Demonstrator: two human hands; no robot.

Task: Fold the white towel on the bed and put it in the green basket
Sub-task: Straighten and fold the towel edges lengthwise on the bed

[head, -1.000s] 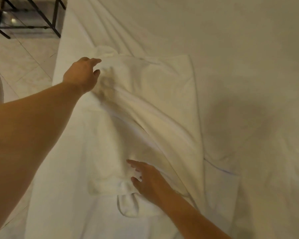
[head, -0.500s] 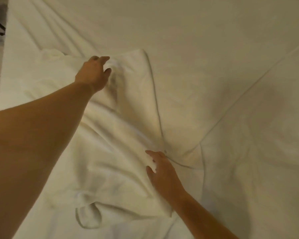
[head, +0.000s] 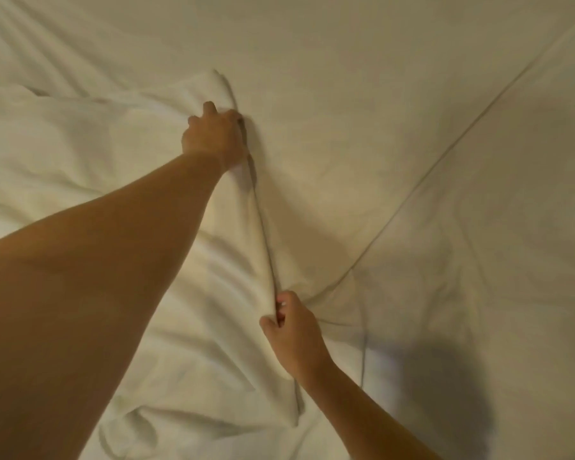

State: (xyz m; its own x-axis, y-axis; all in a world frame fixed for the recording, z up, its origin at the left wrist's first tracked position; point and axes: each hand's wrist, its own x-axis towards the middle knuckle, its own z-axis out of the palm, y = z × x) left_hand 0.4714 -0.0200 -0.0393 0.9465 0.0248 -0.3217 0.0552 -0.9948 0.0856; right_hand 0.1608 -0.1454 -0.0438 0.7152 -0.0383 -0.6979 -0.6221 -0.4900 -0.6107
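Note:
The white towel (head: 80,154) lies rumpled across the left half of the bed. Its right edge runs taut between my two hands. My left hand (head: 213,136) grips the far end of that edge, fingers curled into the cloth. My right hand (head: 291,330) pinches the near end of the same edge between thumb and fingers. A bunched fold of the towel sits at the bottom left, partly hidden under my left forearm. The green basket is out of view.
The white bed sheet (head: 395,94) fills the rest of the view, creased, with a long seam line (head: 445,154) running diagonally from the upper right to my right hand. My shadow falls on the sheet at the lower right.
Both hands have moved right, dragging the towel's edge toward the middle of the bed and pulling it straight. My right hand went from flat fingers to a pinch. The floor has left the view.

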